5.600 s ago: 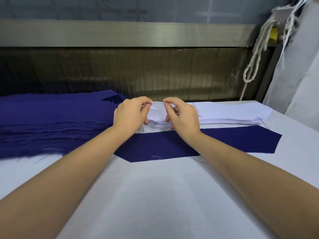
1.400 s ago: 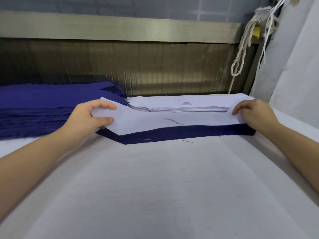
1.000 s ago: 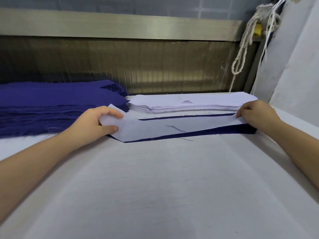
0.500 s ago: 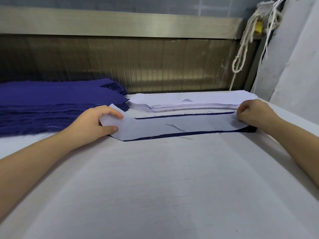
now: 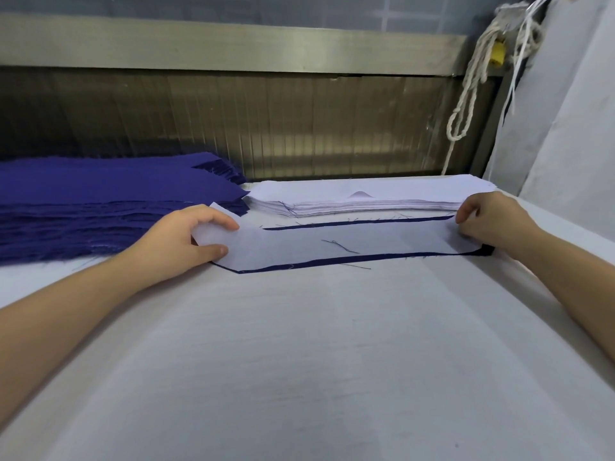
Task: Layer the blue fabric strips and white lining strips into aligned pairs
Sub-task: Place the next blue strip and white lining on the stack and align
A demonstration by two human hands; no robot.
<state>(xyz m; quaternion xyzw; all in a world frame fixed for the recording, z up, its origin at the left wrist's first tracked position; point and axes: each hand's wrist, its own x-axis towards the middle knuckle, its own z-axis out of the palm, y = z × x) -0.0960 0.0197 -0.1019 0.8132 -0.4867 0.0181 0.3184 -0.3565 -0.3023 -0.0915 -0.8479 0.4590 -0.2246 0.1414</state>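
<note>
cloth covers the table [image 5: 299, 361], a pale, faintly slubbed sheet pulled smooth. on it, toward the far side, lies one white lining strip [image 5: 332, 241], thin and matte, long and narrow with its left end cut to a slanted point. it rests on a blue fabric strip [image 5: 486, 250] of the same outline, whose dark, fraying edge shows as a thin band along the near and far sides and as a small corner at the right end. a loose dark thread [image 5: 339, 245] lies across the white.

the left hand [image 5: 186, 241] pinches the pointed left end of the white lining strip, index finger curled over the top, thumb at the near edge, the paper-like end lifted a little between them. the right hand [image 5: 489, 221] has its fingers curled tight over the right end, holding it down on the blue; the tips are tucked out of sight. both forearms reach in from the near corners, wrists low to the table, hands well apart along the strip.

just beyond sits a stack of white lining [image 5: 366, 202], edges layered and slightly uneven. to its left a thick stack of blue fabric [image 5: 100, 207] shows ragged, feathery edges. behind both runs a ribbed panel [image 5: 266, 128] under a brushed metal rail [image 5: 233, 51]; twisted white rope [image 5: 466, 94] hangs at the far right.
</note>
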